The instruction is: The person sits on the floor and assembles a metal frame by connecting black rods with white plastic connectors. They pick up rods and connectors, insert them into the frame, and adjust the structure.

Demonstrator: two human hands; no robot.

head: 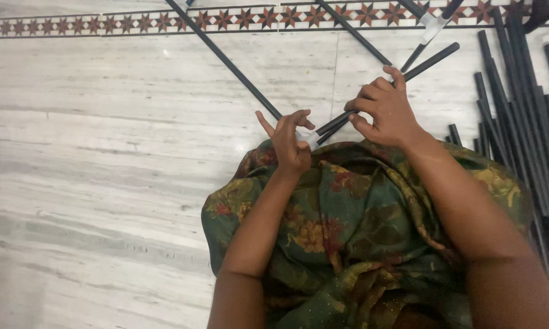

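Floor: pale grey-white marble, streaked, seen from above. A tiled border of red-brown stars between dark lines is noted along the top edge, running the full width.

A long black rod is laid diagonally on the floor from the top centre down toward the left hand; its lower end is hidden behind that hand. A green patterned cloth with red and yellow flowers is draped over the lap, filling the lower centre. Both forearms are stretched over it.

Left hand: held just above the cloth edge, grip closed around a short white piece fitted at the near end of the rods, little finger stuck out to the left.

Held rods: a pair of thin black rods, side by side, is seen rising diagonally to the upper right from the white piece, passing under the right hand and ending over the floor.

Right hand: grip closed on these rods partway up, thumb below, fingers curled over the top.

Further black rods are crossed at the top centre; one carries a white joint. No labels or print can be made out.

At the far right, a pile of rods is stacked roughly parallel on the floor, running top to bottom, partly hidden by the right forearm.
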